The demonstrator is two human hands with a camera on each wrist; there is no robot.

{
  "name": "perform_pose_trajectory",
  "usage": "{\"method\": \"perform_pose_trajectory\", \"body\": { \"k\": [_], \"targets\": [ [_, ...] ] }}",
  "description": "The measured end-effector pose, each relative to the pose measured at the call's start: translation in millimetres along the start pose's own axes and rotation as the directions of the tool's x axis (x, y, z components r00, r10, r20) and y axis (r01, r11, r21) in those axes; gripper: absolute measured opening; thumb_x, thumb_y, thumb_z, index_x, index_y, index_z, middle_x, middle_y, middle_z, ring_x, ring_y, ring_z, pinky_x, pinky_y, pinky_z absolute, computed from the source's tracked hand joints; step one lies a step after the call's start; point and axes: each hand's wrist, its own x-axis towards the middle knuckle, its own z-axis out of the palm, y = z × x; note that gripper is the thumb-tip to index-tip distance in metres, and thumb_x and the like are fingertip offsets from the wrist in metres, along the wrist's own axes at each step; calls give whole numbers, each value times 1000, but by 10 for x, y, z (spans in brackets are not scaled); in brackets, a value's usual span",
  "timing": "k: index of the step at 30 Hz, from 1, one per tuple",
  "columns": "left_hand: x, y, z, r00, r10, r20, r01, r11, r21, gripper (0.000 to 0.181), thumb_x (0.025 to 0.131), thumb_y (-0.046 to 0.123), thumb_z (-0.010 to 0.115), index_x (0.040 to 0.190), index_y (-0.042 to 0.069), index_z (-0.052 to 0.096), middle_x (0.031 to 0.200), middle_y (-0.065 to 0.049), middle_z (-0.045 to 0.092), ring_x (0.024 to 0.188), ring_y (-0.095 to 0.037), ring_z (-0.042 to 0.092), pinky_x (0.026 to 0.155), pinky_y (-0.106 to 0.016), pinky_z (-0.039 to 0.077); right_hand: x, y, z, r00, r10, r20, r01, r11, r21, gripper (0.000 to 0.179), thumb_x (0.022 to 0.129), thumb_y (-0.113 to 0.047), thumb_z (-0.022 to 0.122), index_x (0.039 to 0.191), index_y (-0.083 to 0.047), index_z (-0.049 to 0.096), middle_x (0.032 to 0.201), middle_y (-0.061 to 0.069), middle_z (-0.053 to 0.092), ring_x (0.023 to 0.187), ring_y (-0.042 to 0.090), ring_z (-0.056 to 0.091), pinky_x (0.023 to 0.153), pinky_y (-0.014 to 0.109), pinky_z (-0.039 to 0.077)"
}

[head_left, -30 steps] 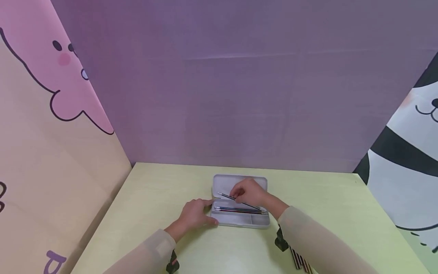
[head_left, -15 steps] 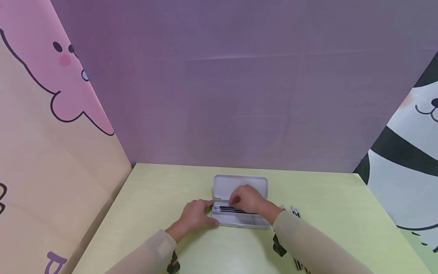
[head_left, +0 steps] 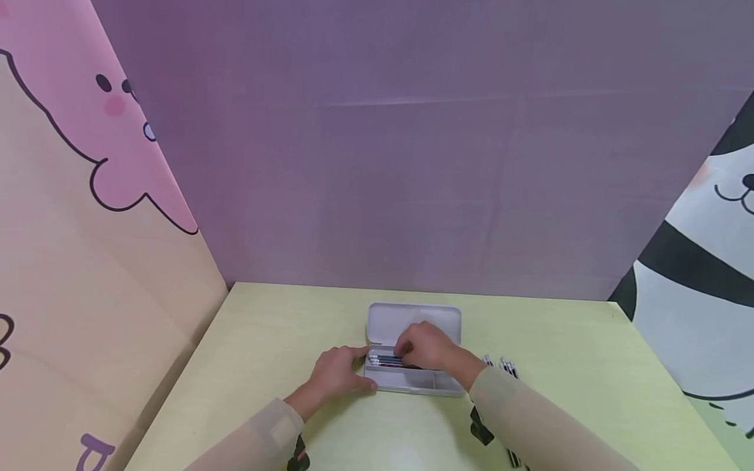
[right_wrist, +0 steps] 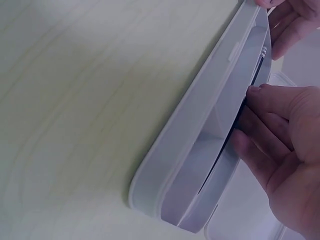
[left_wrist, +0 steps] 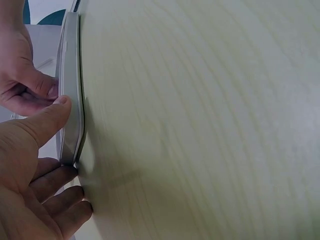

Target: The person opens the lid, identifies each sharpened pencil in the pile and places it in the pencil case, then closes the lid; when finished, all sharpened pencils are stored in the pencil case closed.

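An open light grey pencil case (head_left: 406,381) lies on the table, its lid (head_left: 385,322) folded back. Several dark pencils (head_left: 381,361) with pale ends lie lengthwise in its rear compartment. My left hand (head_left: 337,371) holds the case's left end; in the left wrist view the thumb presses the front wall (left_wrist: 72,115) and the fingers bend around the corner. Reaching into the rear compartment, my right hand (head_left: 427,345) has thumb and fingertips on a dark pencil (right_wrist: 214,167), pinching it low among the others. The front compartment, split by a divider, holds nothing.
More striped pencils (head_left: 508,366) lie on the table to the right, partly hidden under the right sleeve (head_left: 530,409). A purple wall (head_left: 377,163) stands behind the pale wood table (head_left: 283,327), with cartoon-printed walls at both sides.
My right hand has lowered the pencil from above the open lid into the rear compartment, shifting slightly toward me. The left hand has stayed on the case. The right sleeve uncovers more loose pencils.
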Motion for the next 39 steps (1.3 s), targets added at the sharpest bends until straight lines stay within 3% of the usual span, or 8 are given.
{"method": "perform_pose_trajectory", "body": {
  "k": [11, 21, 26, 30, 34, 39],
  "targets": [
    [-1, 3, 9, 1000, 8, -6, -8, 1000, 1, 82, 70, 45, 93, 141, 14, 64, 134, -11, 69, 114, -28, 68, 89, -44, 56, -122, 66, -54, 998, -68, 9, 66, 988, 136, 20, 83, 0, 79, 102, -7, 80, 97, 1, 79, 92, 16, 72, 85, 38, 61],
    [-17, 5, -8, 1000, 7, -12, -7, 1000, -11, 81, 69, 44, 94, 140, 15, 65, 135, -11, 69, 114, -28, 67, 87, -43, 55, -414, 143, -441, 992, -115, -57, 126, 946, 299, 32, 89, -7, 77, 120, 2, 71, 107, 15, 76, 97, 24, 74, 88, 34, 62],
    [-13, -14, 12, 1000, 1, -18, -2, 1000, -16, 82, 70, 45, 93, 141, 16, 64, 137, -11, 67, 111, -25, 66, 85, -40, 55, -724, 313, -677, 996, -7, -91, 42, 922, 385, 40, 92, -11, 76, 128, 3, 66, 115, 20, 73, 103, 28, 72, 84, 33, 63],
    [-25, -28, 35, 1000, -18, -22, 18, 1000, -21, 83, 71, 46, 92, 143, 18, 63, 140, -12, 65, 117, -28, 65, 88, -44, 55, -1035, 562, -793, 991, 80, -111, -19, 885, 465, 42, 95, -15, 74, 131, 2, 63, 119, 20, 70, 105, 28, 71, 79, 30, 63],
    [-49, -32, 45, 999, -18, -29, 17, 999, -43, 82, 72, 47, 91, 143, 18, 63, 141, -12, 65, 126, -35, 62, 94, -49, 54, -1350, 817, -837, 983, 135, -122, -57, 864, 501, 43, 95, -17, 74, 133, 2, 62, 121, 20, 69, 103, 24, 71, 78, 33, 63],
    [-68, -49, 51, 999, 1, -37, -4, 997, -75, 80, 72, 43, 92, 141, 14, 64, 141, -10, 65, 130, -37, 60, 103, -55, 51, -1656, 1057, -787, 975, 209, -69, -139, 828, 543, 46, 96, -16, 72, 135, 5, 59, 126, 30, 64, 102, 21, 72, 77, 38, 64]
  ]
}}
